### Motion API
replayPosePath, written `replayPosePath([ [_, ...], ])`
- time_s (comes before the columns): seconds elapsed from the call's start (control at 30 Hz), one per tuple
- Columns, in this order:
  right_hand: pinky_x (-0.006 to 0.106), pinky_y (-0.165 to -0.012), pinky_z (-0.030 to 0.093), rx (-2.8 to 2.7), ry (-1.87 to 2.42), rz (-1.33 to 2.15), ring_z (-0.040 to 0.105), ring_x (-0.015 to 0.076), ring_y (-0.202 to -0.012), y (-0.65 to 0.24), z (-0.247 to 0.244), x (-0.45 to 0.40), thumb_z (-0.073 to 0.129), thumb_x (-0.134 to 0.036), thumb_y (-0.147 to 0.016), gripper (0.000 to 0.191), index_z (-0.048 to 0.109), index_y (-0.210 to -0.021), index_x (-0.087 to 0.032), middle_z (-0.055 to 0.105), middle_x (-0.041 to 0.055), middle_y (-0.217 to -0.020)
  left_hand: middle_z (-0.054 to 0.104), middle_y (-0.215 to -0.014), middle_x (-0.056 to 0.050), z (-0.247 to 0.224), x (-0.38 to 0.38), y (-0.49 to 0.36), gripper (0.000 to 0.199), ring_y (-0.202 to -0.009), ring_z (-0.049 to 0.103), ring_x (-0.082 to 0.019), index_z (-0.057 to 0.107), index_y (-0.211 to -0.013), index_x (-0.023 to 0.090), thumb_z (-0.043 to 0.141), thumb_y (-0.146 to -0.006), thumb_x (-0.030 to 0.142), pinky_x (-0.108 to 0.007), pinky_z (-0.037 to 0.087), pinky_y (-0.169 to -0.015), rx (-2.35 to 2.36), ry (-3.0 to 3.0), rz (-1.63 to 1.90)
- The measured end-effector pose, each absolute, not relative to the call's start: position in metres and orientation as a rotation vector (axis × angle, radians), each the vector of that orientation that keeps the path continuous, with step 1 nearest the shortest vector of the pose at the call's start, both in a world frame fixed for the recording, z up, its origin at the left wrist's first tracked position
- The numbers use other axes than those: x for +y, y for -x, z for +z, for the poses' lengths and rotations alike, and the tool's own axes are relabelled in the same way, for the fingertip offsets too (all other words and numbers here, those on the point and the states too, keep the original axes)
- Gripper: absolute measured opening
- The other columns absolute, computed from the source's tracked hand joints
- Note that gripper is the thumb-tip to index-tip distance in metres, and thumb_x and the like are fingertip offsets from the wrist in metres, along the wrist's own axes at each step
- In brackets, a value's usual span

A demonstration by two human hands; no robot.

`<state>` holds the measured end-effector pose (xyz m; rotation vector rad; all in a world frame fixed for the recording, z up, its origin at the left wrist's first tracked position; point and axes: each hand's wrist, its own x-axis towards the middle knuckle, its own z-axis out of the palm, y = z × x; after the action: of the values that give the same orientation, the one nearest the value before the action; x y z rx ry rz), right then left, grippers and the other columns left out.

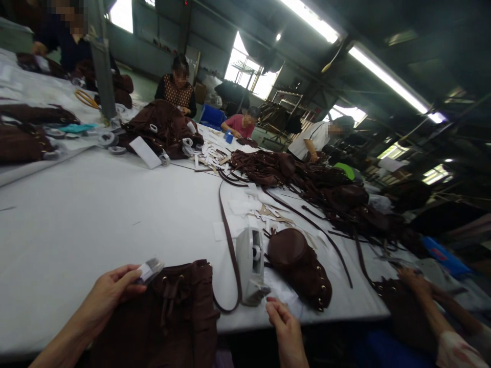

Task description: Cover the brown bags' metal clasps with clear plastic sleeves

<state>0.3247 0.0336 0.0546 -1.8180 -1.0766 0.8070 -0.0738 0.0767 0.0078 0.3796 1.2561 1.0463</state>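
Note:
My left hand [115, 286] pinches a small white wrapped piece [150, 270] with clear plastic at its end, over the top left corner of a dark brown drawstring bag [164, 317]. The bag lies in front of me at the table's near edge, its cord tied in a bow between metal eyelets. My right hand [283, 319] is closed in a pinch just off the cutting end of a grey tape dispenser [249, 271], on what looks like a bit of clear tape. A second brown bag [299, 266] lies on its side right of the dispenser.
A long brown strap [230, 240] loops left of the dispenser. Paper scraps [215, 153] and piled brown bags [161, 128] cover the white table's [95, 214] far part. At right, a co-worker's hands [416, 283] handle another bag. Several people work across the table; a metal post [103, 66] stands far left.

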Motion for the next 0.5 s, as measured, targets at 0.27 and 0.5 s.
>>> replayPosePath([
  [0.27, 0.027, -0.047, 0.044, -0.985, 1.849, 0.878, 0.054, 0.0166, -0.049, -0.315, 0.03, 0.034, 0.065, -0.067, -0.063, 0.051, 0.062, -0.072, -0.017, 0.06, 0.0009, -0.056, 0.069, -0.068, 0.002, 0.014, 0.075, 0.072, 0.034, -0.058, 0.065, -0.011, 0.065, -0.089, 0.016, 0.08, -0.064, 0.033, -0.015, 0.051, -0.056, 1.264, -0.402, 1.076],
  [0.5, 0.03, -0.045, 0.046, -1.063, 1.961, 0.727, 0.057, 0.0204, -0.048, -0.323, 0.018, 0.032, 0.06, -0.067, -0.063, 0.049, 0.063, -0.062, -0.019, 0.06, 0.003, -0.052, 0.07, -0.07, 0.001, 0.013, 0.074, 0.072, 0.033, -0.061, 0.065, -0.011, 0.066, -0.088, 0.016, 0.08, -0.064, 0.035, -0.016, 0.051, -0.06, 1.247, -0.426, 1.067],
])
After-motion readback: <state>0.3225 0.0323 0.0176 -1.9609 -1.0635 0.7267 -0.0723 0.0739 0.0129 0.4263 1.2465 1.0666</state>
